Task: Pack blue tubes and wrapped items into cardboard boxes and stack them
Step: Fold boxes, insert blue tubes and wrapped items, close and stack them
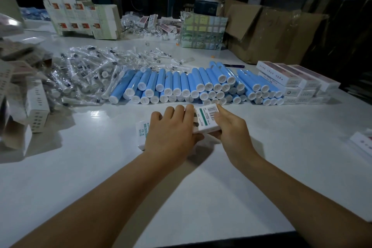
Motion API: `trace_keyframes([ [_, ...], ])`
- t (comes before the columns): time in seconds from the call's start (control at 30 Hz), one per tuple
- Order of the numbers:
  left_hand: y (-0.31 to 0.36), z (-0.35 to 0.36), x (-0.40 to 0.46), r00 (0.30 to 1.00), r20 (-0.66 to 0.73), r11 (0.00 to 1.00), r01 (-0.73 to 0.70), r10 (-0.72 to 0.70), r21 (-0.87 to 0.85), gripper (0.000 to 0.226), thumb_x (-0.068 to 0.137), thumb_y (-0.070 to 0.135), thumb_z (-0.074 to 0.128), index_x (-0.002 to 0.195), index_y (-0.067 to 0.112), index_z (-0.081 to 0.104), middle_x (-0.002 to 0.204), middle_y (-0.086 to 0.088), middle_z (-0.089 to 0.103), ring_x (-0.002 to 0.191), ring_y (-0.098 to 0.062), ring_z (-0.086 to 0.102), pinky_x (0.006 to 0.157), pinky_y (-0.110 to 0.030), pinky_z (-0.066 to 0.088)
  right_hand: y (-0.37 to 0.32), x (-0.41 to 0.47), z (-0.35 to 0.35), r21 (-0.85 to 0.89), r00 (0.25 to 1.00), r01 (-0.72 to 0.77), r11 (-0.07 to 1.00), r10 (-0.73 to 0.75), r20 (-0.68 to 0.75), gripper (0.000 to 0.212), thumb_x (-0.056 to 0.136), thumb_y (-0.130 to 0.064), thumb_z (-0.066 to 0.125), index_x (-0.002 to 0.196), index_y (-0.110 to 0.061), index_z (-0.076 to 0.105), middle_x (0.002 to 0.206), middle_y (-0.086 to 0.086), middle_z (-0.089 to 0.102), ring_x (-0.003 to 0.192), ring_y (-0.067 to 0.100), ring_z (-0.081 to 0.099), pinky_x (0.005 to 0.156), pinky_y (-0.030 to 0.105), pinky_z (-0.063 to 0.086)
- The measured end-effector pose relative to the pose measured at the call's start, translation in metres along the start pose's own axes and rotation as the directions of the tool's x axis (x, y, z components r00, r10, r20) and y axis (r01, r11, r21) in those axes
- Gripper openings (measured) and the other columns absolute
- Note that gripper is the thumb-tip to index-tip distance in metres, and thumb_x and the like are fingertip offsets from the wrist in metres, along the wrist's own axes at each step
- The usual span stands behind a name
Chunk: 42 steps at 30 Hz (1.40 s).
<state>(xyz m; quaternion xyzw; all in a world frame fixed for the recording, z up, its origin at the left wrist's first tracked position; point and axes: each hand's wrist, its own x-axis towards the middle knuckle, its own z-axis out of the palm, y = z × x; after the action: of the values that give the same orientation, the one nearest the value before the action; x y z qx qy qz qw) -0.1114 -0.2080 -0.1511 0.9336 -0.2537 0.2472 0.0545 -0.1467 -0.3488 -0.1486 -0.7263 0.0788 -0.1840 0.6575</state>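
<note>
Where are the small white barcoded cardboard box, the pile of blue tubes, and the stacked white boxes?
white barcoded box [207,116], head view, barcode label.
blue tube pile [173,81], head view, tube body.
stacked white boxes [298,81], head view, top box end.

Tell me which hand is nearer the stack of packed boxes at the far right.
Right. The right hand sits closer to the stack; the left hand lies farther left, both gripping the box.

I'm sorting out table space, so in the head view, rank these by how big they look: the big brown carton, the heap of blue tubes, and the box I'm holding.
1. Brown carton, though farthest away.
2. Heap of blue tubes, nearly as wide; the order is unsure.
3. Held box, smallest, despite being nearest.
</note>
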Motion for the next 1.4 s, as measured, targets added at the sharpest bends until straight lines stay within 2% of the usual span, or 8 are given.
trace_keyframes([
  [0.3, -0.003, -0.001, 0.0, 0.998, -0.058, 1.0, -0.001, 0.001, -0.009, 0.076, 0.089, 0.065, 0.033, 0.147, 0.019, 0.018, 0.137, 0.0, 0.042, 0.119, -0.021, 0.04, 0.094, -0.037, 0.031, -0.004, 0.0, -0.002, 0.202, 0.996, -0.025, 0.979, 0.007, 0.091, 0.034, 0.101, -0.026, 0.042, 0.129, -0.013, 0.056, 0.099, 0.003, 0.071, 0.092, 0.013, 0.069, 0.069, 0.023, 0.055],
  [0.43, -0.007, -0.015, 0.007, 0.993, -0.106, 0.933, 0.004, -0.045, -0.361, 0.078, 0.082, 0.064, 0.034, 0.145, 0.018, 0.027, 0.131, -0.001, 0.046, 0.112, -0.017, 0.045, 0.089, -0.033, 0.039, -0.008, 0.001, -0.004, 0.22, 0.995, 0.084, 0.972, -0.092, 0.029, 0.04, 0.101, -0.035, 0.033, 0.124, -0.015, 0.058, 0.107, 0.003, 0.071, 0.098, 0.014, 0.067, 0.074, 0.027, 0.056],
  [0.5, -0.005, -0.023, 0.008, 0.984, -0.144, 0.697, -0.032, -0.102, -0.716, 0.053, 0.088, 0.055, 0.046, 0.132, 0.025, 0.041, 0.114, 0.003, 0.052, 0.096, -0.008, 0.051, 0.077, -0.02, 0.044, -0.006, 0.0, -0.006, 0.129, 0.99, 0.138, 0.982, -0.141, 0.007, 0.037, 0.102, -0.034, 0.036, 0.128, -0.016, 0.055, 0.109, 0.001, 0.067, 0.095, 0.014, 0.065, 0.074, 0.028, 0.054],
  [0.6, 0.0, -0.036, 0.009, 0.952, 0.107, 0.027, 0.12, -0.286, -0.992, 0.033, 0.085, 0.063, 0.044, 0.102, 0.036, 0.051, 0.093, 0.016, 0.062, 0.082, 0.004, 0.062, 0.062, -0.013, 0.048, -0.005, -0.007, -0.003, -0.035, 0.965, 0.246, 0.969, -0.241, 0.107, 0.036, 0.091, -0.042, 0.041, 0.125, -0.035, 0.049, 0.105, -0.011, 0.062, 0.088, 0.001, 0.058, 0.071, 0.017, 0.049],
  [0.7, -0.002, -0.037, 0.012, 0.853, 0.478, -0.56, 0.294, -0.213, -0.775, 0.043, 0.085, 0.06, 0.04, 0.104, 0.025, 0.054, 0.094, -0.001, 0.073, 0.078, -0.011, 0.072, 0.053, -0.024, 0.054, -0.005, -0.014, 0.005, -0.135, 0.927, 0.318, 0.938, -0.278, 0.251, 0.04, 0.089, -0.045, 0.04, 0.128, -0.041, 0.042, 0.103, -0.014, 0.054, 0.092, -0.006, 0.056, 0.072, 0.01, 0.047],
  [0.77, -0.004, -0.035, 0.011, 0.775, 0.611, -0.73, 0.323, -0.16, -0.602, 0.042, 0.09, 0.057, 0.042, 0.109, 0.021, 0.052, 0.093, -0.009, 0.071, 0.067, -0.02, 0.072, 0.046, -0.032, 0.055, -0.006, -0.016, 0.009, -0.174, 0.921, 0.305, 0.937, -0.244, 0.303, 0.051, 0.087, -0.051, 0.041, 0.136, -0.038, 0.039, 0.101, -0.02, 0.049, 0.098, -0.008, 0.054, 0.069, 0.01, 0.05],
  [1.2, 0.0, -0.026, 0.009, 0.732, 0.64, -0.729, 0.305, -0.232, -0.613, 0.02, 0.091, 0.051, 0.048, 0.093, 0.032, 0.053, 0.075, 0.0, 0.074, 0.068, -0.018, 0.071, 0.05, -0.031, 0.057, -0.003, -0.023, 0.019, -0.446, 0.898, 0.396, 0.803, -0.239, 0.368, 0.061, 0.092, -0.047, 0.043, 0.149, -0.037, 0.023, 0.115, -0.008, 0.04, 0.118, 0.009, 0.043, 0.088, 0.022, 0.05],
  [1.4, 0.003, -0.012, 0.007, 0.835, 0.42, -0.285, 0.331, -0.356, -0.9, 0.025, 0.095, 0.038, 0.049, 0.118, 0.027, 0.053, 0.098, 0.005, 0.07, 0.088, -0.012, 0.068, 0.07, -0.028, 0.052, -0.02, -0.013, -0.01, -0.48, 0.941, 0.326, 0.815, -0.232, 0.245, 0.048, 0.097, -0.034, 0.045, 0.145, -0.032, 0.036, 0.106, -0.007, 0.043, 0.107, 0.009, 0.045, 0.079, 0.004, 0.039],
])
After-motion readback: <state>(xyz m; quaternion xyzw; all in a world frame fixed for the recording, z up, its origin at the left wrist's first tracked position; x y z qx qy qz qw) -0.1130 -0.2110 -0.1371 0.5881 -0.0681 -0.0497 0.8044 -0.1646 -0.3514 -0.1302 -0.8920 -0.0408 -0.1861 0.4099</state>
